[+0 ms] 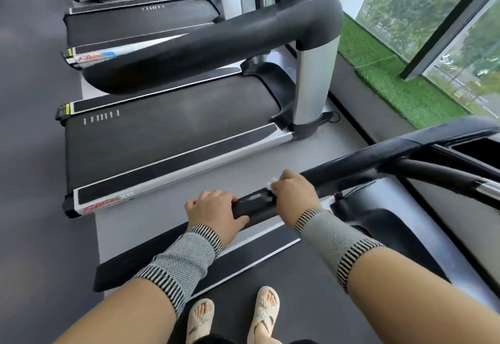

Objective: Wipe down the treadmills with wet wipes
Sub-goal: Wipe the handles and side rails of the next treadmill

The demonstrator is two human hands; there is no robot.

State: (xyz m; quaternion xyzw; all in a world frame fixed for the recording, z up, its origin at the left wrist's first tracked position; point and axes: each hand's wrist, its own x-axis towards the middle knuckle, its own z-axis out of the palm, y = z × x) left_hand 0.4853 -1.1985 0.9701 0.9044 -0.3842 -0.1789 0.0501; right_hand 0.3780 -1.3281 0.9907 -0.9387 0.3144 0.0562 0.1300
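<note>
Handrail of the near treadmill runs from your hands toward the far right console. Your left hand curls around its near end; your right hand grips the rail over a wet wipe, only a white corner showing. Bunched that small, the wipe could slip out or miss the rail's underside as you slide.

Head view, looking steeply down, close over handrail, edges seemingly warped
</note>
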